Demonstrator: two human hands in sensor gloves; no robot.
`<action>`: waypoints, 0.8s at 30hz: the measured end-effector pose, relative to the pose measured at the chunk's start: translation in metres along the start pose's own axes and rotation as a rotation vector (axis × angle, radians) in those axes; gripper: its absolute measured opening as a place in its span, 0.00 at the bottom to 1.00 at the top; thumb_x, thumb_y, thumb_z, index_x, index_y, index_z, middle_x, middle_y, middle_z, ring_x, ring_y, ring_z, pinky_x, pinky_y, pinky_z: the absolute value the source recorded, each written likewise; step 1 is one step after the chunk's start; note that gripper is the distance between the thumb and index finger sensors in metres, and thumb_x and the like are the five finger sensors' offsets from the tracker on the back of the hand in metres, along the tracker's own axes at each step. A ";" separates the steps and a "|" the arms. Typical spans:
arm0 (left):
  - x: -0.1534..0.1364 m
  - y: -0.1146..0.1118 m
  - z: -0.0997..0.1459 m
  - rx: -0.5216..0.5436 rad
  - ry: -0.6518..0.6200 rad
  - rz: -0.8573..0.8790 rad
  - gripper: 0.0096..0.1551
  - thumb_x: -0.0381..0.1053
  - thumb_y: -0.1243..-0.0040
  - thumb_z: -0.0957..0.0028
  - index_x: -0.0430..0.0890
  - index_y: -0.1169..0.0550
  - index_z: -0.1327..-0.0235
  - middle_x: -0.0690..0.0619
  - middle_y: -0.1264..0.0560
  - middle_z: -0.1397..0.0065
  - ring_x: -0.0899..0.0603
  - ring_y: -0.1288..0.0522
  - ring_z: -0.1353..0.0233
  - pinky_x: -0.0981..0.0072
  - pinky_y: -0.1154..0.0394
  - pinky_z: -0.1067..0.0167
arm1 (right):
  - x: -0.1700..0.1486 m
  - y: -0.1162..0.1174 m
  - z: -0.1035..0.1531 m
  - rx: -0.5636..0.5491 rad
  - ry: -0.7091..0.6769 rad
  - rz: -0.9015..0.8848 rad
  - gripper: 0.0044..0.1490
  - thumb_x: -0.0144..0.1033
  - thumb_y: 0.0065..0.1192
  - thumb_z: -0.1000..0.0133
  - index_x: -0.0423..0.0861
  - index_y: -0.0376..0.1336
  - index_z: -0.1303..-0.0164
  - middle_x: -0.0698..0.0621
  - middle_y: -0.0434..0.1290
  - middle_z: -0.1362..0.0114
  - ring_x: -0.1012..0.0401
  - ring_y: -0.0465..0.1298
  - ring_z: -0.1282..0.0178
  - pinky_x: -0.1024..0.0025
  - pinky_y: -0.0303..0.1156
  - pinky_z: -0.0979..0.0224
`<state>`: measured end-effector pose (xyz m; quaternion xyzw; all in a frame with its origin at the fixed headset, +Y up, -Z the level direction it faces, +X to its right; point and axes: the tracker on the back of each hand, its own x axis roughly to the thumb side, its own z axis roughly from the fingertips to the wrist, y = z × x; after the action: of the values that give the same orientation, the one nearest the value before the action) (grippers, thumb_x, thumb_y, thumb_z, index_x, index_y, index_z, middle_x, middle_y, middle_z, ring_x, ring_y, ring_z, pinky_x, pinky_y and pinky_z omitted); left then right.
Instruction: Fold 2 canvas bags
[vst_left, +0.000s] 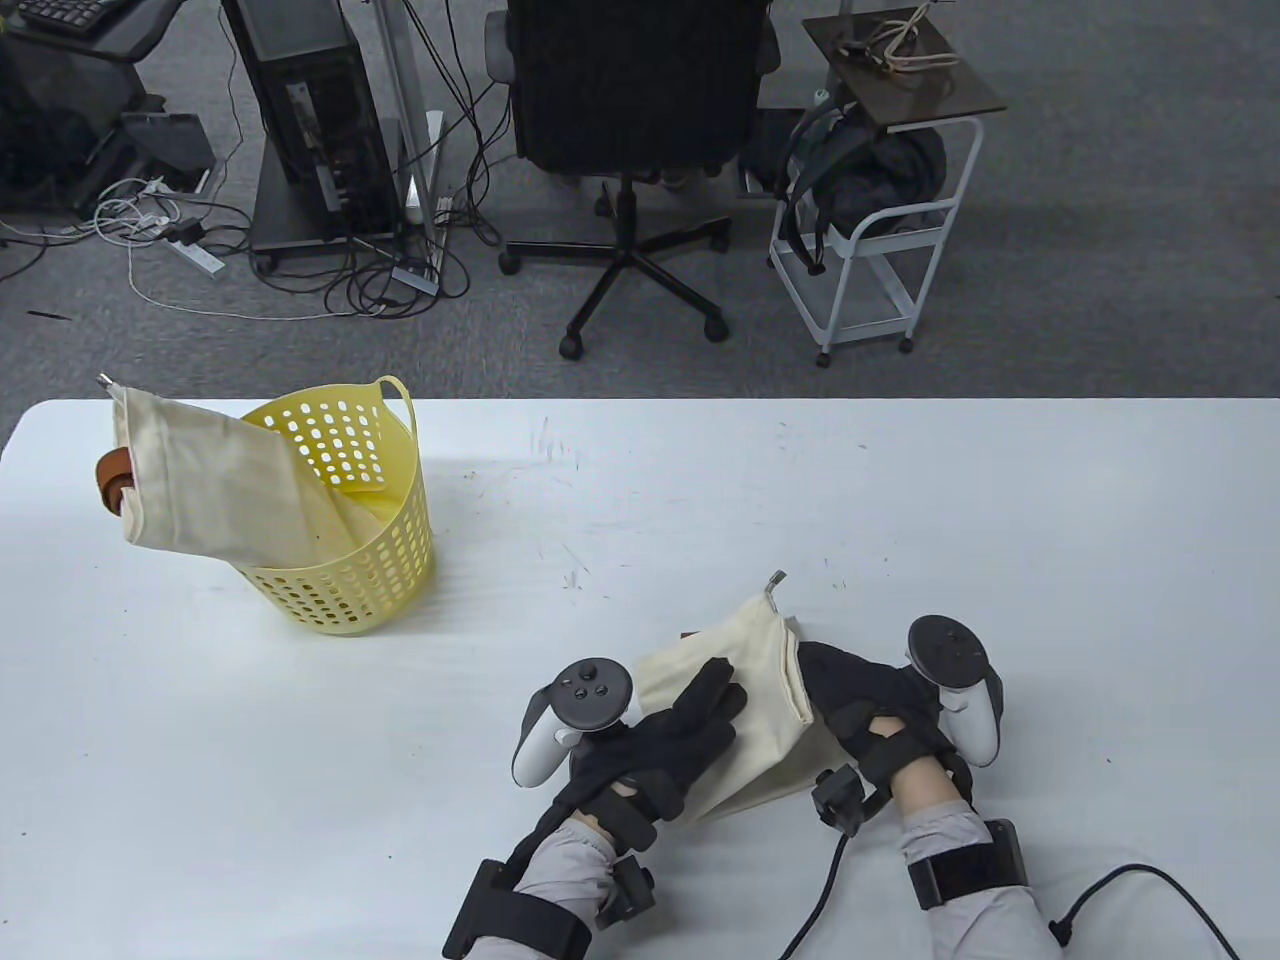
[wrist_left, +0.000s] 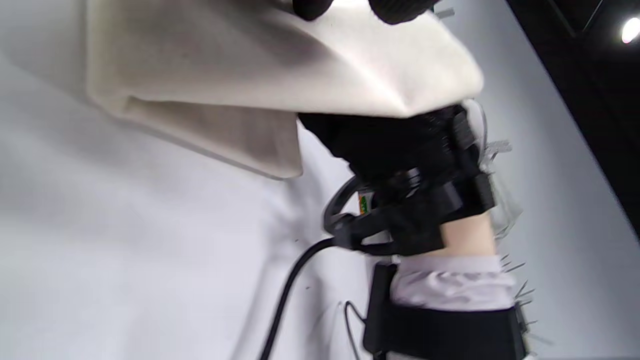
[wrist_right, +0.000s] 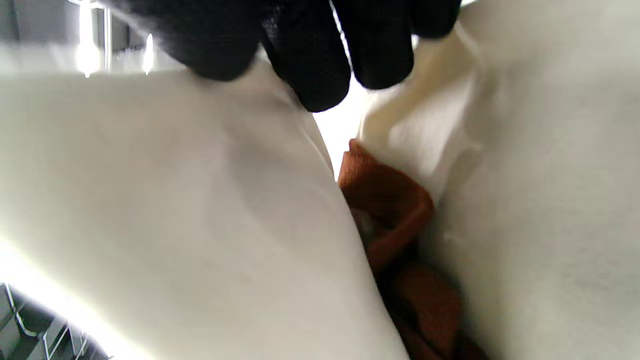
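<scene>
A cream canvas bag (vst_left: 745, 690) lies part-folded near the table's front edge. My left hand (vst_left: 700, 715) rests flat on its left half with the fingers spread. My right hand (vst_left: 850, 700) holds the bag's raised right flap, with its fingers hidden under the cloth. In the left wrist view the flap (wrist_left: 280, 65) tents over my right hand (wrist_left: 400, 150). In the right wrist view my fingertips (wrist_right: 310, 70) press cream cloth beside a brown strap (wrist_right: 390, 200). A second cream bag (vst_left: 200, 480) with a brown strap (vst_left: 113, 480) hangs out of the yellow basket (vst_left: 370, 560).
The yellow perforated basket stands on the white table (vst_left: 900, 500) at the left. A black cable (vst_left: 1130, 890) trails from my right wrist across the front right corner. An office chair (vst_left: 630, 150) and a white cart (vst_left: 870, 260) stand on the floor beyond the far edge.
</scene>
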<state>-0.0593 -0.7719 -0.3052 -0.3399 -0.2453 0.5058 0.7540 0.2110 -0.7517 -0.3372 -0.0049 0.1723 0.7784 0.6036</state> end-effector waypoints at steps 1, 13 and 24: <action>0.000 -0.003 -0.001 -0.013 0.008 -0.028 0.40 0.57 0.57 0.26 0.59 0.62 0.13 0.57 0.54 0.07 0.47 0.66 0.10 0.51 0.67 0.15 | 0.000 -0.004 0.002 0.016 0.011 -0.001 0.49 0.59 0.52 0.44 0.29 0.66 0.32 0.31 0.57 0.21 0.35 0.45 0.22 0.31 0.39 0.26; 0.013 0.007 0.012 0.190 0.150 -0.592 0.38 0.55 0.43 0.32 0.58 0.44 0.12 0.51 0.51 0.08 0.41 0.66 0.12 0.37 0.64 0.20 | -0.013 -0.001 -0.002 -0.079 0.159 0.229 0.32 0.35 0.62 0.44 0.35 0.62 0.31 0.37 0.52 0.19 0.38 0.59 0.25 0.40 0.59 0.29; -0.006 0.012 0.006 0.123 0.344 -0.726 0.42 0.69 0.45 0.38 0.65 0.47 0.13 0.58 0.66 0.10 0.42 0.74 0.15 0.32 0.70 0.25 | -0.010 0.006 -0.005 -0.111 0.154 0.384 0.32 0.34 0.63 0.45 0.32 0.62 0.35 0.34 0.59 0.25 0.44 0.71 0.34 0.50 0.72 0.37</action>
<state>-0.0727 -0.7729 -0.3107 -0.2650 -0.1887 0.1561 0.9326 0.2066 -0.7639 -0.3385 -0.0646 0.1726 0.8848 0.4280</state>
